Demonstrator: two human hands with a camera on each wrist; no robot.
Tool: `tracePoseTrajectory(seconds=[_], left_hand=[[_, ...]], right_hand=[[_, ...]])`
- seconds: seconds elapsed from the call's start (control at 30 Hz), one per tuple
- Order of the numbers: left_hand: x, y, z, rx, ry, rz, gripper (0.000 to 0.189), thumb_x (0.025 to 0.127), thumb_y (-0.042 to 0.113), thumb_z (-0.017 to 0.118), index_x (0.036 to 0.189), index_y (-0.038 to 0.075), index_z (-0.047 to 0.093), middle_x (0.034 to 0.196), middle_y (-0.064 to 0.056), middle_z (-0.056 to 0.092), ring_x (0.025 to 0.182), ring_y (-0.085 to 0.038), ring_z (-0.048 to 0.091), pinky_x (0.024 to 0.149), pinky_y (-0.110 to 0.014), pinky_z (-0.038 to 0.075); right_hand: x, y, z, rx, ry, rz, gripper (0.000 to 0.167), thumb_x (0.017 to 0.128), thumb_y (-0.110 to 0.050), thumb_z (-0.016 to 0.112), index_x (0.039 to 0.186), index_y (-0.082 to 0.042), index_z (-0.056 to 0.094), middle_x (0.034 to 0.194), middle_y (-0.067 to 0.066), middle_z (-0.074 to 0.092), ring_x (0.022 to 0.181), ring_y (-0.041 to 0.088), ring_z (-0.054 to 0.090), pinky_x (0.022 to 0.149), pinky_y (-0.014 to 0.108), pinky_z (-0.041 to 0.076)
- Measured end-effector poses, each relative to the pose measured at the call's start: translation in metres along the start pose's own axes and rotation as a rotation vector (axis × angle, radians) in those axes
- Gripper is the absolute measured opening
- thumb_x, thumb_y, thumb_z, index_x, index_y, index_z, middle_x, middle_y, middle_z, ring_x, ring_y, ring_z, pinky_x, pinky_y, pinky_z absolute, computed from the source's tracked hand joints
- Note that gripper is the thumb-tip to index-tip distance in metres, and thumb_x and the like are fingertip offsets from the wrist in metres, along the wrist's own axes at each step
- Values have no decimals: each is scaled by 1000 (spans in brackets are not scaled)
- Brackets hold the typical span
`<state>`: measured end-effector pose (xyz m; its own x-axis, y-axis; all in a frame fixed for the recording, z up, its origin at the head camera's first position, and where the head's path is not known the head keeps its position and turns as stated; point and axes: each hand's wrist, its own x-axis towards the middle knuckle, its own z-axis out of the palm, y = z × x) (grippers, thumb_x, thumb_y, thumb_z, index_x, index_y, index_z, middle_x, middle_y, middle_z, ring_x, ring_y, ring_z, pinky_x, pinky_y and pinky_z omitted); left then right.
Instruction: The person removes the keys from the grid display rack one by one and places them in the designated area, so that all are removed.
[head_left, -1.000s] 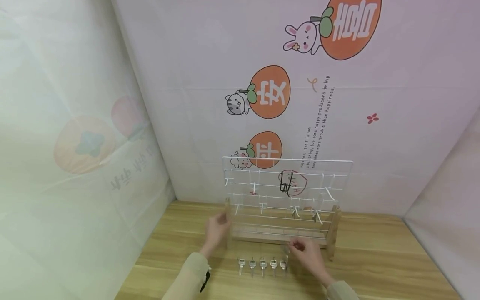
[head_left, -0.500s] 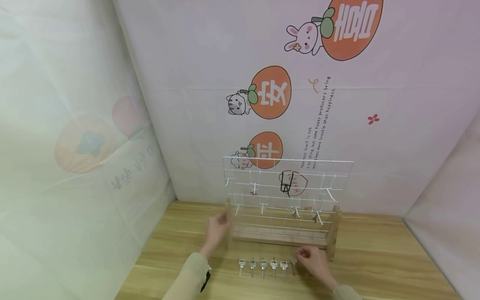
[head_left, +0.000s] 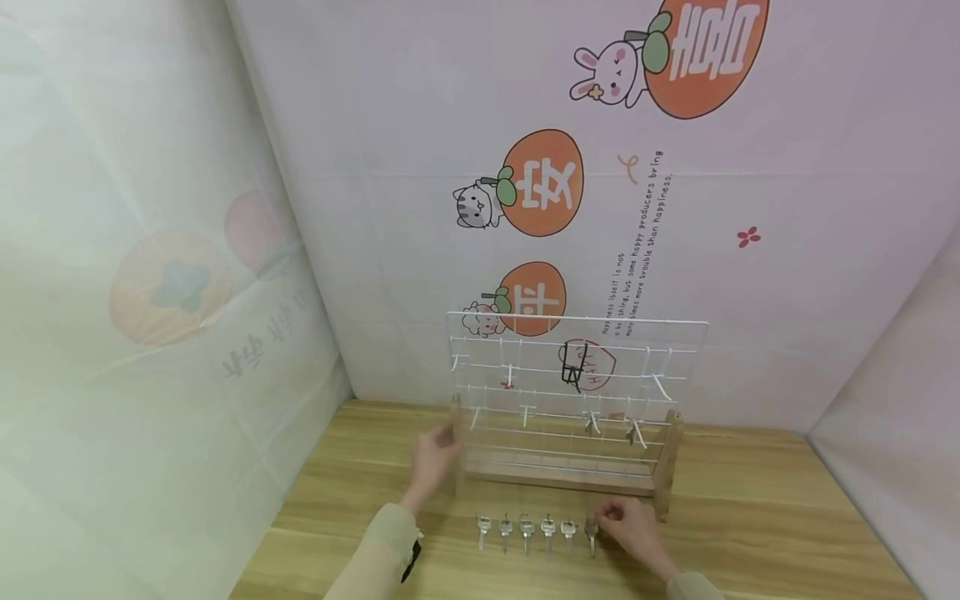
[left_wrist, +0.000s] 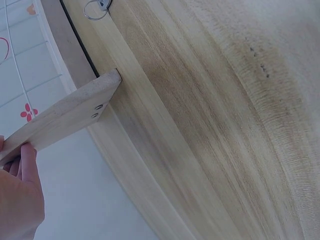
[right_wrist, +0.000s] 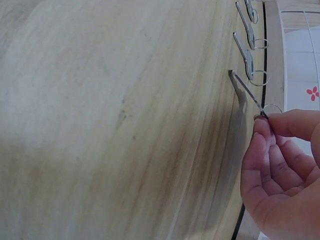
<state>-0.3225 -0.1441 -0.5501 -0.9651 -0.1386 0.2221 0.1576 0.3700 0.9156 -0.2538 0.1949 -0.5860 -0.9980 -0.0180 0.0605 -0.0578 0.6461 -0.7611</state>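
Note:
My right hand [head_left: 630,527] pinches a silver key [right_wrist: 248,93] by its head between thumb and fingertips, with a split ring at that end. The key's tip is right down at the tabletop in the right wrist view. It stands at the right end of a row of several similar keys [head_left: 527,530], each with a ring, lying on the table. My left hand [head_left: 435,457] grips the left wooden post [left_wrist: 75,110] of a white wire grid rack [head_left: 577,320], thumb and fingers on either side of the post's edge.
White hooks [head_left: 657,387] stick out from the grid, and keys [head_left: 633,431] hang on two of the lower right ones. A black wire piece [head_left: 573,367] is on the upper grid. The rack's wooden base [head_left: 555,478] runs behind the key row. Printed cloth walls surround the wooden table [head_left: 765,517].
My right hand has moved slightly right and down, away from the fifth key in the row, bringing another key beside it. My left hand stays on the post.

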Motion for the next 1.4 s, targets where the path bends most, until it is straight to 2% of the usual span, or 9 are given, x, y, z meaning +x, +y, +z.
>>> tracePoseTrajectory(seconds=[0.23,0.97,1.4], left_hand=[[0,-1,-1,1,-8,-2,41,87,6,71,126,-5,63,119,-24,70,107,-37,69,90,-45,61],[3,-2,0,12,-1,-9,40,87,13,72,125,3,66,118,-19,72,106,-33,71,90,-43,61],[2,-3,-1,6,-2,12,40,87,10,71,126,1,64,118,-20,71,107,-34,70,90,-41,62]], right_hand=[[-1,-1,1,-5,-13,7,5,79,-6,74,81,-3,71,68,2,69,56,5,54,49,16,45],[-3,0,0,-5,-35,-2,5,79,-4,74,80,-2,69,68,4,68,55,9,59,48,15,45],[-5,5,0,-11,-58,-54,4,79,-2,72,79,-2,68,69,4,68,54,5,57,48,15,45]])
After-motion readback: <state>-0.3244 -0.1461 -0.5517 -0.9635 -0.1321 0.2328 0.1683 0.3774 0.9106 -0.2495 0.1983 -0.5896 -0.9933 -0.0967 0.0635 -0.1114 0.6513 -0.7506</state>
